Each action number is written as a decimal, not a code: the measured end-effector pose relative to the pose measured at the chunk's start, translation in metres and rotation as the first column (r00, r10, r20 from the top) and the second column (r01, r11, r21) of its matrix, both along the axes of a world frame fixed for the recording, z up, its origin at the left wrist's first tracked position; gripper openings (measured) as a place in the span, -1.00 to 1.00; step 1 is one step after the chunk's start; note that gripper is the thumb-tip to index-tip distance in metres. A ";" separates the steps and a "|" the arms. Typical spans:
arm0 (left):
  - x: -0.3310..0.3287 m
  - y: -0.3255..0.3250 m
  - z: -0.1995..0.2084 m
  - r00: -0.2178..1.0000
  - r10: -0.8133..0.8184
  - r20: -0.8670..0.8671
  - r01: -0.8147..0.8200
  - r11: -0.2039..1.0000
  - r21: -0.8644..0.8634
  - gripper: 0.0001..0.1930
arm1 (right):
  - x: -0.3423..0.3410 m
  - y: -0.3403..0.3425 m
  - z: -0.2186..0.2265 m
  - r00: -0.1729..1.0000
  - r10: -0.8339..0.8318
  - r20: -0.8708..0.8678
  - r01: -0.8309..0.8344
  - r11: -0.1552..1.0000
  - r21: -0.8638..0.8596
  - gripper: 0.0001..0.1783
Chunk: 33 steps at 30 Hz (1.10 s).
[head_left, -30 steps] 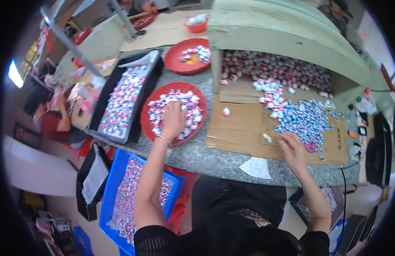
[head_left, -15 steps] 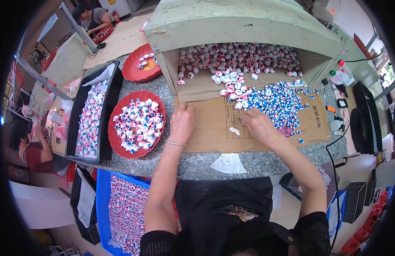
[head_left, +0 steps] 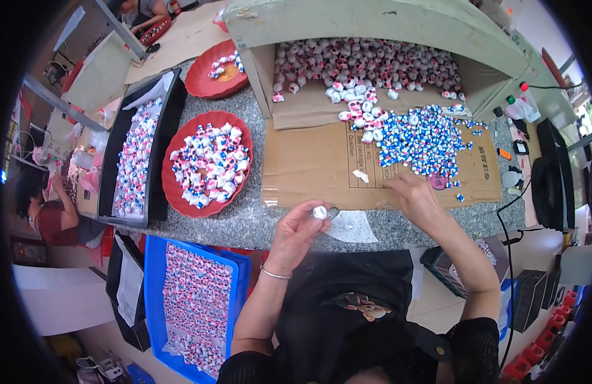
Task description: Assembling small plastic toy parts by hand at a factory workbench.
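Observation:
My left hand [head_left: 297, 235] is raised near the bench's front edge, its fingertips pinching a small white rounded piece [head_left: 320, 212]. Over the cardboard sheet [head_left: 309, 150], my right hand [head_left: 416, 197] has thumb and fingers drawn together; anything between them is too small to make out. Just beyond it spreads a pile of tiny blue, white and pink pieces [head_left: 414, 137]. Several white and pink head-shaped pieces [head_left: 366, 118] lie at the pile's left. Many more white and pink heads [head_left: 366, 61] fill the pale box-like hood behind. A torn white scrap [head_left: 360, 175] rests on the cardboard.
A red bowl [head_left: 174, 137] of assembled figures stands left, with another red bowl [head_left: 197, 77] behind it. Beside them is a black tray [head_left: 156, 192] of figures. Below sits a blue bin [head_left: 156, 301] of small pieces. Two other people work at far left.
My left hand has left the cardboard, moved toward me and right, and now holds up a white piece. The right hand has shifted slightly right and nearer. The view has tilted somewhat.

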<state>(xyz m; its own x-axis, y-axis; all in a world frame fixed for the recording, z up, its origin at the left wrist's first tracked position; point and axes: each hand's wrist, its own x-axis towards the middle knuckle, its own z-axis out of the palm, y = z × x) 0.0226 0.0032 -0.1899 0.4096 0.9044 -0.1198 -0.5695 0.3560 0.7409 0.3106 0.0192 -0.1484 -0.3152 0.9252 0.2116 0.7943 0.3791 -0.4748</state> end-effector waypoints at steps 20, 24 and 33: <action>0.010 -0.018 -0.006 0.993 -0.090 0.080 0.098 0.989 -0.110 -0.65 | 0.019 -0.015 -0.010 0.983 0.064 0.170 -0.068 0.997 0.019 -0.84; 0.009 -0.021 -0.003 0.999 -0.041 -0.013 0.040 0.999 -0.025 -0.65 | 0.018 -0.007 -0.006 0.994 0.026 0.111 -0.026 1.000 -0.003 -0.84; 0.002 -0.029 -0.004 0.962 0.069 -0.266 -0.033 0.990 0.139 -0.68 | -0.052 -0.031 0.005 0.938 0.345 0.029 -0.346 0.937 0.057 -0.67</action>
<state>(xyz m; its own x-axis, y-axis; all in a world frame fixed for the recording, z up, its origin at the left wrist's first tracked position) 0.0246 -0.0253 -0.1937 0.3317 0.9384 -0.0971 -0.3572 0.2202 0.9077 0.2588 -0.0115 -0.1439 -0.6171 0.7444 0.2552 0.6175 0.6591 -0.4293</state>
